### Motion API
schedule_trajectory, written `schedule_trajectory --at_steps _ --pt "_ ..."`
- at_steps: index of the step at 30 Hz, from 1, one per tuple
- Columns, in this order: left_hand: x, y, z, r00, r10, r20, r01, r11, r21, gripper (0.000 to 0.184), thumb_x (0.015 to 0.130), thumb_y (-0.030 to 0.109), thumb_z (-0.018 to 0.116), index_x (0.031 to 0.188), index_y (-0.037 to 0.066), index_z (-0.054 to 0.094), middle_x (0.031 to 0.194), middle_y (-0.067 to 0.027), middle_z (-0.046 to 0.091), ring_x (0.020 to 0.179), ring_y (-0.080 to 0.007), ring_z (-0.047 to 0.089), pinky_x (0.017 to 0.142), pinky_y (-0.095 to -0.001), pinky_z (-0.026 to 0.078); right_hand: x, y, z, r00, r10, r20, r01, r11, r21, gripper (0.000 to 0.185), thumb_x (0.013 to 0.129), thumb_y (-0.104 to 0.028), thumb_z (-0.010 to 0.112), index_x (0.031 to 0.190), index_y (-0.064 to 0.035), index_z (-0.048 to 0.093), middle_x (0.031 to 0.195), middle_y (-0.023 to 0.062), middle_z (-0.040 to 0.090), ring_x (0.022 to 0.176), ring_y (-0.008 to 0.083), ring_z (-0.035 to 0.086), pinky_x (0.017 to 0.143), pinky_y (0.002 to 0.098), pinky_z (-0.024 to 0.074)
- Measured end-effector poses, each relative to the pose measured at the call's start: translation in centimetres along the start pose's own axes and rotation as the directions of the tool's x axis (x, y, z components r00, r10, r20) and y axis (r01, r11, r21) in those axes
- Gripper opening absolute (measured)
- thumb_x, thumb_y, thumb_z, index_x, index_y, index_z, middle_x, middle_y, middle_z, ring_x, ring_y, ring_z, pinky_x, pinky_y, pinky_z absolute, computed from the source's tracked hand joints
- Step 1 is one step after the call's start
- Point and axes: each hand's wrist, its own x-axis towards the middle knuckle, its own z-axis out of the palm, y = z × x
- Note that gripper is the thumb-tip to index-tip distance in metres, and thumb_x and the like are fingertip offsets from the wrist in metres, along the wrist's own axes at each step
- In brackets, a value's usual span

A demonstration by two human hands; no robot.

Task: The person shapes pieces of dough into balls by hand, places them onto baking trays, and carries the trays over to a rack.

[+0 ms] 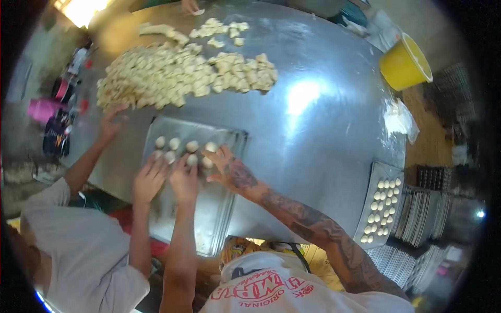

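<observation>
My left hand (183,180) is over the metal tray (209,208), its fingers closed round a small dough ball (192,159). My tattooed right hand (229,168) reaches in from the right, thumb and fingers spread beside another dough ball (207,162) at the end of the same row. Behind these, a second row of dough balls (192,146) lies on the tray. Just left of my left hand, a co-worker's hand (148,180) touches balls in the front row.
A large heap of cut dough pieces (162,75) covers the steel table's (323,141) far left. The co-worker's other hand (111,125) is near it. A yellow bucket (404,65), a plastic bag (399,120) and a filled tray (373,198) stand along the right edge.
</observation>
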Motion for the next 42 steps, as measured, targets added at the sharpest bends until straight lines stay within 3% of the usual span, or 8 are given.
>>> schedule_trajectory --at_steps 8,14,19,23,27,32,38,42 --pt "1.4 12.6 9.9 0.957 0.176 -0.23 -0.223 0.954 -0.2 0.015 0.101 0.009 0.073 0.114 0.003 0.075 0.102 -0.0081 0.073 0.083 -0.0151 0.068 0.064 -0.0284 0.055 11.4 20.4 -15.1 0.897 -0.055 -0.439 -0.09 0.949 -0.301 0.023 0.093 -0.011 0.072 0.115 -0.0083 0.069 0.113 0.0145 0.067 0.1 0.0379 0.069 0.082 0.0473 0.0582" --pt "16.7 21.7 19.9 0.958 0.214 -0.193 -0.217 0.976 0.006 0.033 0.095 0.01 0.076 0.126 0.003 0.071 0.112 -0.0145 0.075 0.099 -0.0272 0.071 0.086 -0.0381 0.055 15.8 23.7 -14.8 0.981 -0.182 -0.07 0.093 0.751 -0.654 0.029 0.091 -0.02 0.061 0.116 -0.0077 0.066 0.119 0.0162 0.064 0.107 0.0363 0.064 0.089 0.049 0.0535" --pt "23.3 18.8 23.8 0.976 0.189 -0.108 -0.215 0.921 -0.326 0.048 0.09 -0.002 0.077 0.133 0.001 0.056 0.116 -0.0173 0.076 0.094 -0.0211 0.075 0.082 -0.0351 0.06 9.5 20.2 -21.9 0.919 0.154 -0.362 -0.133 0.988 0.082 0.025 0.088 -0.009 0.077 0.109 -0.0026 0.064 0.108 0.0127 0.062 0.099 0.0306 0.062 0.083 0.0416 0.0512" --pt "13.6 13.1 22.0 0.961 0.229 -0.152 -0.275 0.833 -0.48 0.039 0.095 0.003 0.074 0.127 0.003 0.051 0.107 -0.0062 0.063 0.095 -0.0155 0.061 0.08 -0.0304 0.054 -8.3 22.5 -22.9 0.768 0.631 -0.104 -0.283 0.481 0.83 0.014 0.102 -0.012 0.072 0.108 -0.0059 0.061 0.089 0.0005 0.062 0.078 0.0075 0.059 0.065 0.0278 0.0485" --pt "-9.7 11.4 15.9 0.986 -0.021 0.166 0.079 0.934 -0.348 0.022 0.096 0.011 0.07 0.111 0.004 0.056 0.1 -0.0103 0.057 0.091 -0.0235 0.06 0.081 -0.0394 0.05 -29.5 13.7 -24.0 0.651 0.709 -0.272 -0.696 0.7 0.159 0.024 0.097 -0.026 0.072 0.084 -0.0093 0.061 0.078 0.0072 0.062 0.072 0.0159 0.06 0.061 0.0382 0.0476" --pt "-24.7 -3.0 10.1 0.792 0.587 0.171 -0.599 0.8 0.027 0.044 0.1 0.019 0.069 0.141 0.005 0.063 0.114 -0.013 0.064 0.092 -0.0247 0.063 0.078 -0.0388 0.056 -49.0 9.5 -17.8 0.919 0.394 -0.015 -0.352 0.801 -0.485 0.03 0.096 -0.035 0.069 0.119 -0.0155 0.065 0.104 0.0126 0.059 0.095 0.0357 0.061 0.081 0.0529 0.0472" --pt "-17.5 6.6 15.5 0.782 0.618 0.082 -0.621 0.76 0.19 0.017 0.079 0.0 0.061 0.096 0.004 0.06 0.1 -0.0223 0.056 0.097 -0.0431 0.055 0.087 -0.0563 0.043 -34.3 8.5 -19.4 0.862 0.102 -0.496 -0.389 0.76 -0.521 0.021 0.097 -0.017 0.064 0.115 -0.0075 0.065 0.101 0.014 0.059 0.099 0.0361 0.058 0.087 0.05 0.047" --pt "-21.0 3.0 15.6 0.62 0.777 0.111 -0.782 0.624 0.001 0.017 0.079 -0.008 0.052 0.089 0.005 0.053 0.084 -0.0175 0.051 0.083 -0.0412 0.053 0.074 -0.0486 0.044 -39.7 10.0 -15.8 0.936 0.185 -0.299 -0.318 0.808 -0.497 0.014 0.094 -0.012 0.065 0.107 -0.0079 0.063 0.102 0.0156 0.059 0.099 0.0372 0.058 0.087 0.048 0.0472"
